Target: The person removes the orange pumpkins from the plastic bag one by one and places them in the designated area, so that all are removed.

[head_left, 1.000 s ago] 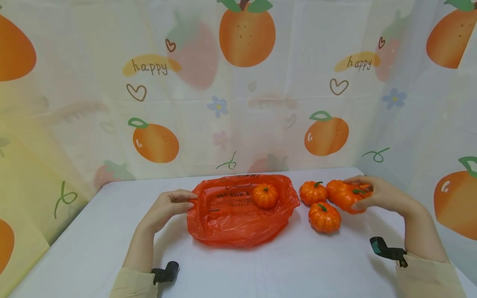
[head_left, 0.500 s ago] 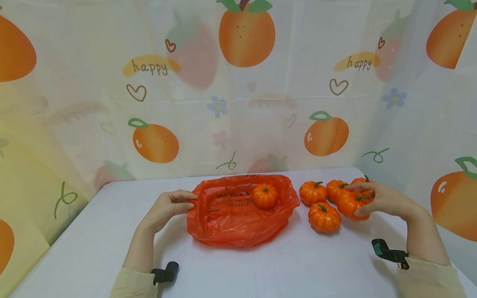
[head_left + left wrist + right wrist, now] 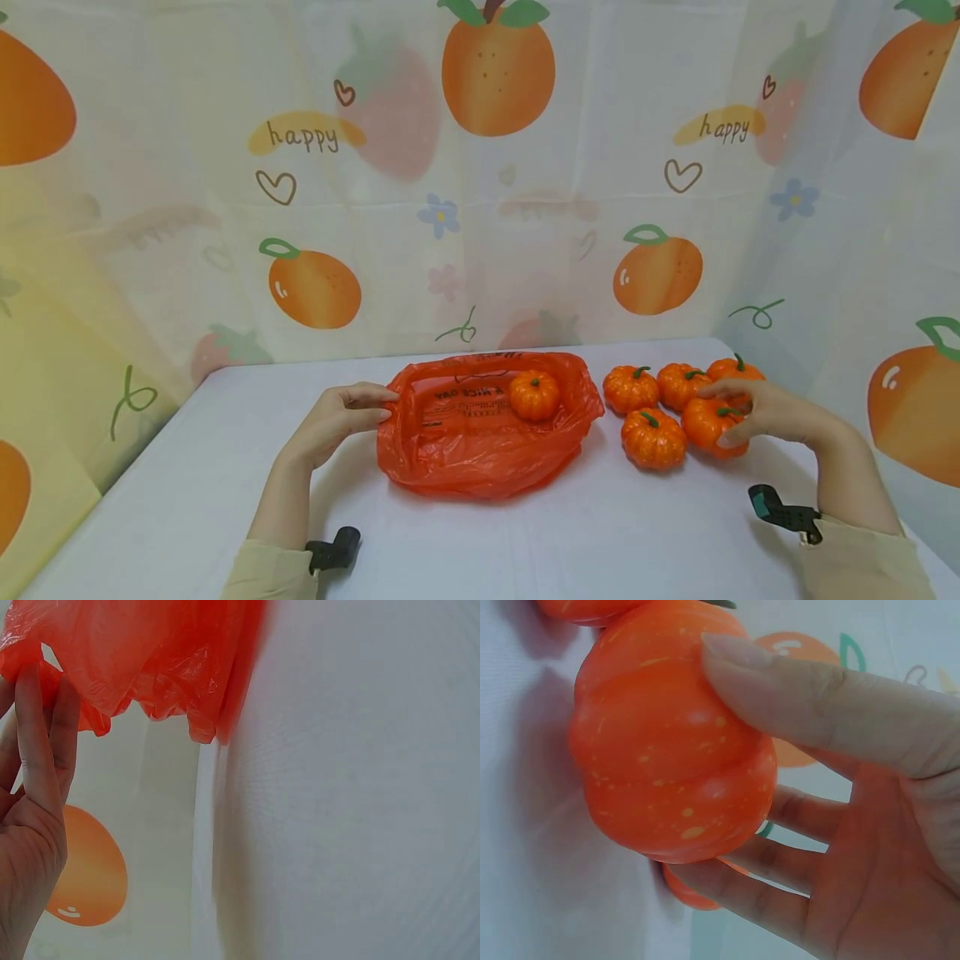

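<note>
A red plastic bag [image 3: 480, 475] with black print lies with its mouth spread wide, and a small orange pumpkin [image 3: 534, 395] sits inside at its right. My left hand [image 3: 337, 421] pinches the bag's left rim; in the left wrist view, the fingertips meet the crumpled red plastic [image 3: 150, 652]. Right of the bag, my right hand [image 3: 772, 414] grips another small pumpkin [image 3: 708, 427] with a green stem, thumb on the near side and fingers behind. Close up in the right wrist view, this pumpkin [image 3: 667, 742] shows yellow flecks close to the white surface.
Several more pumpkins cluster around the held one: a left one [image 3: 630, 389], a front one [image 3: 652, 437], a middle one [image 3: 681, 386] and a back right one [image 3: 737, 367]. A white-covered table [image 3: 540, 550] lies beneath, backed by a fruit-print curtain [image 3: 525, 267].
My right hand has moved slightly right and toward me with its pumpkin, away from the middle one. The back right pumpkin now shows more. My left hand and the bag have stayed put.
</note>
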Motion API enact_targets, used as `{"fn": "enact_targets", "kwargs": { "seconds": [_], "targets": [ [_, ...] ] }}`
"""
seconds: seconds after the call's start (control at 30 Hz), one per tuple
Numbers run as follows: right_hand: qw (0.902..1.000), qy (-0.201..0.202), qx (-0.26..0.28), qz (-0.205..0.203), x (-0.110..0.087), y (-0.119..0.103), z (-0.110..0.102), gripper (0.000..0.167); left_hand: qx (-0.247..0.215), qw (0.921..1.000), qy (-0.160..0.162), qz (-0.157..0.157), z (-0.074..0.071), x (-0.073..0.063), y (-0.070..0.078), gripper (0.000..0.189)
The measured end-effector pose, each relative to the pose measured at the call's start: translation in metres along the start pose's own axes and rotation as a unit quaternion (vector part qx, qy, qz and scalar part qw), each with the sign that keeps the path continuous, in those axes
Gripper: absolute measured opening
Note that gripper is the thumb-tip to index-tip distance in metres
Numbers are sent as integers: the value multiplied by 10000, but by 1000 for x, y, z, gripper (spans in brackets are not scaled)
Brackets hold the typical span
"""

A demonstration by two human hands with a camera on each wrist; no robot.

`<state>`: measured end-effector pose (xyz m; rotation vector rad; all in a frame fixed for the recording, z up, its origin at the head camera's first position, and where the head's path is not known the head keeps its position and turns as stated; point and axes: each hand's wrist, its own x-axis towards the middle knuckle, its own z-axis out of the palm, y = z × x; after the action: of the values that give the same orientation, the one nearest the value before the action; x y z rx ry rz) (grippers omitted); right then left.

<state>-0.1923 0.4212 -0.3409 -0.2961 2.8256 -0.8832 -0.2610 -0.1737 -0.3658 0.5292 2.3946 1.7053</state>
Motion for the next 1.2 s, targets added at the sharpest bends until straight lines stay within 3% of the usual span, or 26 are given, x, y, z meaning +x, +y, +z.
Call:
{"fn": "enact_targets", "kwargs": {
  "seconds": [0.53,1.2],
  "targets": [
    [9997,-61,12,-227,4,8,5,60,14,10000,15,24,0,0,-1,35],
    [9999,-47,63,-67,4,7,7,63,-17,10000,2,37,0,0,0,35]
  ]
}}
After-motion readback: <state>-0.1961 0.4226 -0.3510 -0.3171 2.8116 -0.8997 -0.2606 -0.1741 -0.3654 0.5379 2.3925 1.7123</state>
